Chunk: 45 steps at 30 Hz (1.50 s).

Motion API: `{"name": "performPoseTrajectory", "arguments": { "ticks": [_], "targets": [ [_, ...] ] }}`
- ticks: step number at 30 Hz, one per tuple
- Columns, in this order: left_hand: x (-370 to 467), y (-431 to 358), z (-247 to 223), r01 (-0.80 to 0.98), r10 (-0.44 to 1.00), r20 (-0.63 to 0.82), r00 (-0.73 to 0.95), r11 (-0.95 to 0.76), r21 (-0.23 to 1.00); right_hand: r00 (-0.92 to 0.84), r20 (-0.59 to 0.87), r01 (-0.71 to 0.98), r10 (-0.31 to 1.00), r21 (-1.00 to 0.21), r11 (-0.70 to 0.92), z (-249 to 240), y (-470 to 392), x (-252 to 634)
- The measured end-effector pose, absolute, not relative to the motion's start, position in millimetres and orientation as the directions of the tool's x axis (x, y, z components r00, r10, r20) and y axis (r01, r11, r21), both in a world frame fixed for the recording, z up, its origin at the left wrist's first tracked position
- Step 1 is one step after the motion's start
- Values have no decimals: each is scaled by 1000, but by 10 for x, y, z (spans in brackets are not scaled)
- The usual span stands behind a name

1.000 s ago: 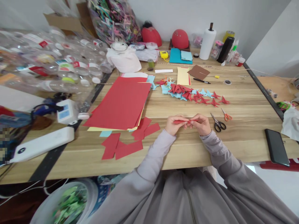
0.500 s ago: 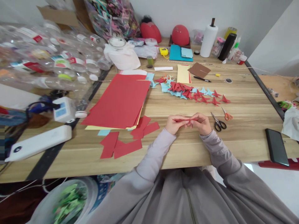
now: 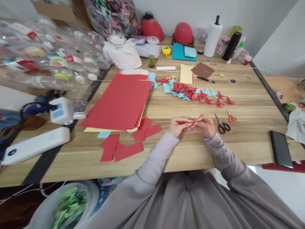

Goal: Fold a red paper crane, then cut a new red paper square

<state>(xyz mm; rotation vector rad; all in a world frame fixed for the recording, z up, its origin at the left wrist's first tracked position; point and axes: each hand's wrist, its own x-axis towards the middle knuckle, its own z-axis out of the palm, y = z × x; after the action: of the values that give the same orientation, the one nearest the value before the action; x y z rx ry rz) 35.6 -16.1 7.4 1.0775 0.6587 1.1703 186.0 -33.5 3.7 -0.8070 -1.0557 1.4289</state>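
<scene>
1. Left hand [image 3: 177, 126]: thumb and fingers pinched on a red paper [image 3: 183, 122], which sits between both hands, above the bench [image 3: 190, 154]. Seems the steadying side; best to hold the layers flat, without twisting.
2. The paper looks to be mid-fold. Judgement: match edges before pressing, then run the crease outward with firm, even pressure; a skewed fold would likely carry into later ones.
3. Right hand [image 3: 205, 125]: fingertips pinched on the right end of the same paper. Light pressure while aligning, harder once true; too hard a tug could tear a small piece.
4. Obscured, far left of the hands: plastic bottles [image 3: 59, 60] blurred and running out of view, labels unreadable. Tub of green scraps [image 3: 71, 205] cut off below.
5. Just left of the left hand: red rectangles [image 3: 130, 151] overlap, count uncertain. Beyond them, the red sheets [image 3: 121, 101] cover yellow and light blue ones; number hidden.
6. Between the hands: fingers cover much of the held paper; outline and number of folds cannot be told.
7. Beyond the hands: folded red and light blue pieces [image 3: 183, 88] heaped, lower ones masked.
8. Far right of the right hand: crumpled white material [image 3: 296, 127] cut by the edge of view; cloth or plastic, cannot tell.
</scene>
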Motion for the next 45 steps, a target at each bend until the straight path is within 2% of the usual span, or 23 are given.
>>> {"name": "performPoseTrajectory", "arguments": {
  "ticks": [7,11,18,24,33,45],
  "targets": [
    [366,-153,147,-402,957,-65,283,180,898,-192,73,-339,979,-941,4,44,-321,1887],
    [370,-153,171,-415,958,-105,266,212,885,-207,111,-338,972,-940,35,61,-322,1896],
    [360,-142,134,-422,963,-51,263,162,892,-205,121,-326,971,-944,48,60,-332,1909],
    [351,-150,129,-382,965,-32,259,133,915,-141,151,-229,979,-966,116,76,-311,1910],
    [351,-184,157,-289,962,167,217,-100,952,-89,159,-209,983,-968,138,122,-350,1891],
    [357,-182,165,-316,962,152,227,-75,946,-86,146,-262,986,-958,119,116,-348,1911]
  ]
}}
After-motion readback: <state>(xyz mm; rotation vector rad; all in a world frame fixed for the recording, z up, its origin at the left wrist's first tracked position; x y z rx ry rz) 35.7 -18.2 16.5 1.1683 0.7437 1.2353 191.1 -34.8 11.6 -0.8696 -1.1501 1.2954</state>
